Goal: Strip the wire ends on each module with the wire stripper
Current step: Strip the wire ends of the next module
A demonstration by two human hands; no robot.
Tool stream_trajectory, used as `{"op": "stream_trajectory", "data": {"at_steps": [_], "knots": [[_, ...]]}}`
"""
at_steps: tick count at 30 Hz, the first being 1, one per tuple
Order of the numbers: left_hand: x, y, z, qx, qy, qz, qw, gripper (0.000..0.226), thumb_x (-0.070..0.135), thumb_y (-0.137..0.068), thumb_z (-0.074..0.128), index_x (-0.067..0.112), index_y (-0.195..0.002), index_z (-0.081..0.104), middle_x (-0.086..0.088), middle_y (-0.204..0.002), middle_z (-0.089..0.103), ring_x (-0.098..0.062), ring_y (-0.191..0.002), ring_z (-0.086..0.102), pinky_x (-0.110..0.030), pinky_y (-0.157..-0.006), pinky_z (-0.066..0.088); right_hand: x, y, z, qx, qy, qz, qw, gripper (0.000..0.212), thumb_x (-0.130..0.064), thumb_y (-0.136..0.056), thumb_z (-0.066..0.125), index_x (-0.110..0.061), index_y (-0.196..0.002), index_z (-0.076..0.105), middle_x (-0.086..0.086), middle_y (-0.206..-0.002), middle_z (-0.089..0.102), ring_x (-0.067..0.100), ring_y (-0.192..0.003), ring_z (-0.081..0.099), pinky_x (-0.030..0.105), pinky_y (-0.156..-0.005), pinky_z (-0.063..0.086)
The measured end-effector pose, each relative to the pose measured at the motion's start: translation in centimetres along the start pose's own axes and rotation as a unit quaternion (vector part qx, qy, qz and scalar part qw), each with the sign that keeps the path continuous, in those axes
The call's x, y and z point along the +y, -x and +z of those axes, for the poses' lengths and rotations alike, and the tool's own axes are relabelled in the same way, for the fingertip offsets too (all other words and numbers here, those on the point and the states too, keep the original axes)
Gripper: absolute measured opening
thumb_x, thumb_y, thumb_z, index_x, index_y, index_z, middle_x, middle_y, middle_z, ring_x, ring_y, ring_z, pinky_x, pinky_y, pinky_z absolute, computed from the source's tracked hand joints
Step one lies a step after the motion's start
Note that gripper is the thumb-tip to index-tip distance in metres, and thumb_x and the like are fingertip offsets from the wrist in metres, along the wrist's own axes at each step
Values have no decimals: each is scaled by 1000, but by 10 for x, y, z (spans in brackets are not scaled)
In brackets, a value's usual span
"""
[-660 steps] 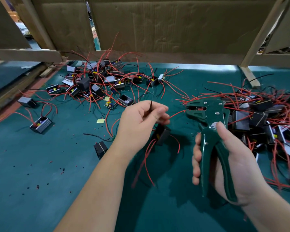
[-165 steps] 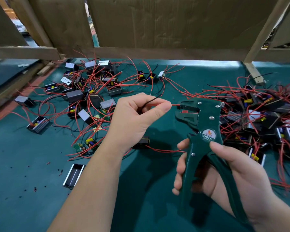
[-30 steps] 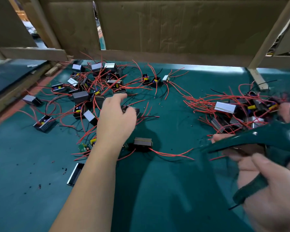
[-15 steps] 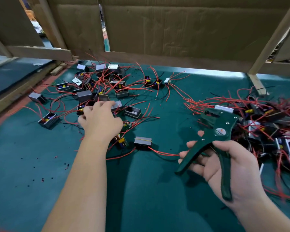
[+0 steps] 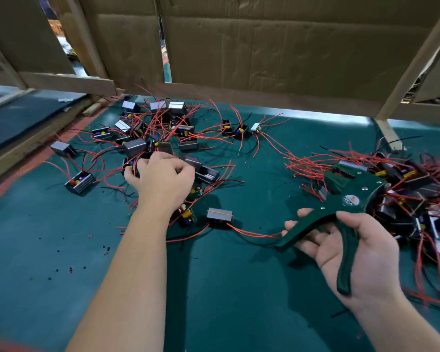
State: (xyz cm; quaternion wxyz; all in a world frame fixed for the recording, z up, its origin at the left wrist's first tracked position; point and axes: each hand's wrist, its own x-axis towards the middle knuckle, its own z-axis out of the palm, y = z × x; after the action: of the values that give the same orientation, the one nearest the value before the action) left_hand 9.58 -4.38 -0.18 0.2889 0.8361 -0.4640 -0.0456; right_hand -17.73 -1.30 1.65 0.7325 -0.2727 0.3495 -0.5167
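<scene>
My left hand (image 5: 163,180) reaches into the left pile of modules (image 5: 160,128), small dark boxes with red and black wires. Its fingers curl down round a module there; my palm hides most of it. My right hand (image 5: 358,252) grips one handle of the green wire stripper (image 5: 351,191), whose handles are spread apart and whose jaws point toward the right pile of modules (image 5: 412,189). A single grey module (image 5: 219,215) lies on the mat between my hands, its red wires running toward the stripper.
A green mat (image 5: 226,288) covers the bench. Cardboard sheets (image 5: 277,47) wall off the back. A wooden post (image 5: 389,134) stands at the back right and a wooden beam (image 5: 69,82) at the back left. Small insulation scraps (image 5: 70,270) dot the mat's left side.
My left hand has pushed further into the left pile and its fingers have curled down. My right hand with the stripper has swung back to the front of the right pile.
</scene>
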Motion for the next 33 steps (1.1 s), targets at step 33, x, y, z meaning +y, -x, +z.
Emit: {"op": "stream_trajectory", "data": {"at_steps": [33], "knots": [[37, 19, -21, -24, 621, 50, 782, 52, -3, -72, 58, 21, -118, 63, -1, -129, 62, -27, -100, 56, -47, -85, 42, -1, 1, -1, -74, -9, -7, 997, 38, -32, -40, 74, -6, -66, 71, 20, -82, 65, 42, -75, 66, 52, -66, 58]]}}
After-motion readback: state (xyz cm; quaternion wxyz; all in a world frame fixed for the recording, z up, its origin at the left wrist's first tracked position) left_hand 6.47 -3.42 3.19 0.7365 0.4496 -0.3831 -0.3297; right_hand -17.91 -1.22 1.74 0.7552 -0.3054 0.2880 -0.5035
